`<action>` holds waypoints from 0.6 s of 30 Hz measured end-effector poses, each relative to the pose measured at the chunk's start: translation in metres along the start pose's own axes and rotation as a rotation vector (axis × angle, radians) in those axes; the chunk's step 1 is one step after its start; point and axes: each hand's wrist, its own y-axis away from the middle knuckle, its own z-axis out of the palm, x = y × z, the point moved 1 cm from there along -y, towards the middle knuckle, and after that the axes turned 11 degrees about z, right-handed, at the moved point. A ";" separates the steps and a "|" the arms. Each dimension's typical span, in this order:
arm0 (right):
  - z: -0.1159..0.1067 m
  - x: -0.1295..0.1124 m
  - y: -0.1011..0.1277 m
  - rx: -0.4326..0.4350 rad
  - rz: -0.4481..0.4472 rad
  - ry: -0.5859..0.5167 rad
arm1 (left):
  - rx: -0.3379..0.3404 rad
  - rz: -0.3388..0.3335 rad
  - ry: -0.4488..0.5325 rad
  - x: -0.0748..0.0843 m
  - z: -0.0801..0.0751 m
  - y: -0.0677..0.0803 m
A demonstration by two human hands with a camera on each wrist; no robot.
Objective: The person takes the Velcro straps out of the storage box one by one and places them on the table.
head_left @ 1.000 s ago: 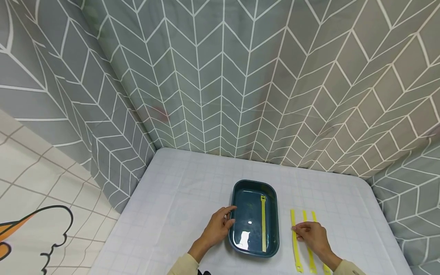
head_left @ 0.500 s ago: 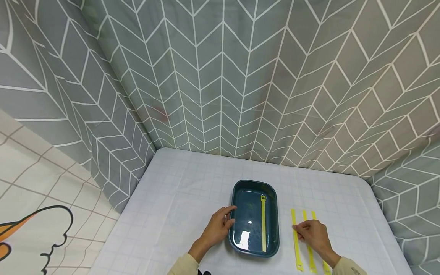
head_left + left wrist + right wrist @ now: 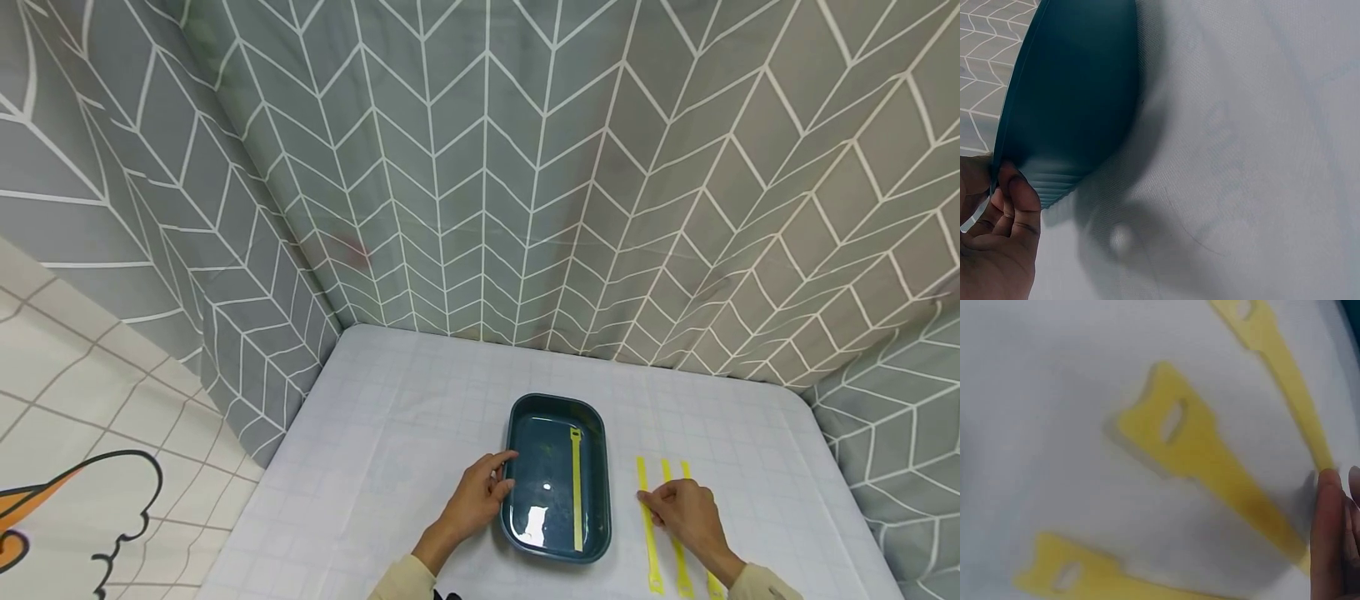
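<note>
My left hand [image 3: 474, 493] grips the left rim of a dark teal rectangular dish [image 3: 536, 500], with fingers curled at its edge. In the left wrist view the dish's outer wall [image 3: 1079, 81] shows beside those fingers [image 3: 1022, 194]. One yellow cable tie [image 3: 576, 492] lies lengthwise inside the dish, near its right wall. To the right of the dish, my right hand [image 3: 686, 512] pinches the leftmost of three more yellow ties [image 3: 651, 550] partway along its length. The right wrist view shows the ties' slotted heads, with the middle tie [image 3: 1191, 437] beside the pinched one [image 3: 1291, 381].
The middle tie [image 3: 681, 567] and right tie [image 3: 686, 470] lie partly under my right hand, on a white-covered table [image 3: 420, 400]. Grey chevron-patterned curtains [image 3: 517, 208] hang behind and at both sides of the table. A grid-patterned cloth [image 3: 172, 417] is at the left.
The pinched cable tie and my right hand have shifted very slightly. My left hand and the dish stay in place.
</note>
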 end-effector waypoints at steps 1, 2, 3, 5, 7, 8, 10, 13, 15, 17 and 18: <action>-0.002 -0.003 0.000 0.024 -0.032 -0.001 | 0.000 0.001 -0.004 0.000 0.000 0.000; -0.004 -0.007 0.001 0.051 -0.070 -0.012 | 0.001 0.003 -0.007 0.000 0.000 0.000; -0.006 -0.011 0.001 0.077 -0.114 -0.025 | 0.001 0.005 -0.010 0.000 0.000 0.000; -0.010 -0.021 0.002 0.132 -0.215 -0.054 | 0.002 0.008 -0.015 0.001 -0.001 -0.001; -0.013 -0.031 0.003 0.172 -0.332 -0.064 | 0.001 0.011 -0.016 0.001 -0.001 -0.001; -0.013 -0.036 0.004 0.187 -0.394 -0.054 | -0.001 0.012 -0.015 0.000 0.000 -0.001; -0.013 -0.046 0.008 0.205 -0.518 -0.008 | -0.005 0.015 -0.014 0.000 0.000 -0.001; -0.012 -0.060 0.013 0.191 -0.679 0.087 | -0.009 0.013 -0.016 0.000 0.000 -0.001; -0.010 -0.069 0.016 0.145 -0.761 0.143 | -0.007 0.010 -0.020 -0.001 0.001 -0.001; -0.008 -0.075 0.016 0.093 -0.824 0.200 | -0.003 0.006 -0.019 -0.001 0.001 -0.001; -0.007 -0.078 0.016 0.069 -0.848 0.230 | -0.002 0.005 -0.015 -0.002 0.001 0.000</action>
